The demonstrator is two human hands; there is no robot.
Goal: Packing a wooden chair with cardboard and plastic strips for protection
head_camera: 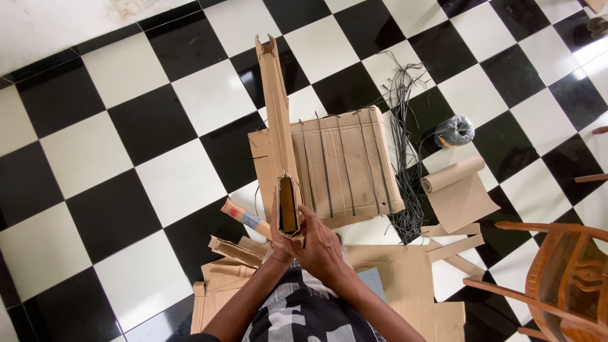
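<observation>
Seen from above, the person holds a long cardboard sleeve (277, 120) out over the checkered floor (95, 158), its near open end at the two hands. The right hand (320, 248) wraps that end, fingers closed around its side; the left hand (278, 244) sits mostly hidden behind it, and how firmly its fingers grip cannot be told. A dark wooden piece shows inside the opening. Beneath lies a flat cardboard-wrapped bundle (342, 166) bound with black straps, with loose black strapping (405, 126), a roll of it (454, 130) and brown paper (457, 193) beside. The work appears to be sleeving a part; closing the end would call for a steady grip.
</observation>
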